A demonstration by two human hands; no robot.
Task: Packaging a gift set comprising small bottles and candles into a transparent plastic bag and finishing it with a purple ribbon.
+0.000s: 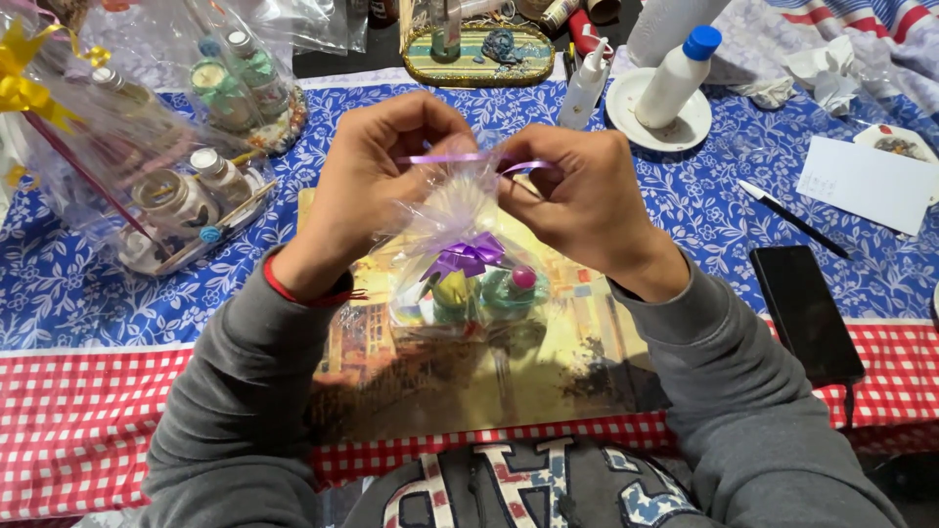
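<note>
Left hand [377, 171] and right hand [577, 191] pinch purple ribbon [450, 157] taut above gathered cellophane bag [460, 220], bow [468, 256] below.

A table [117, 293] under blue floral and red checked cloths.

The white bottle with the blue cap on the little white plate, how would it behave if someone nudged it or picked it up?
The white bottle is tall and narrow and already leans on the white plate, so a nudge would probably tip it. Once down, its round body would likely roll. It looks like smooth plastic, so probably light and not fragile.
</note>
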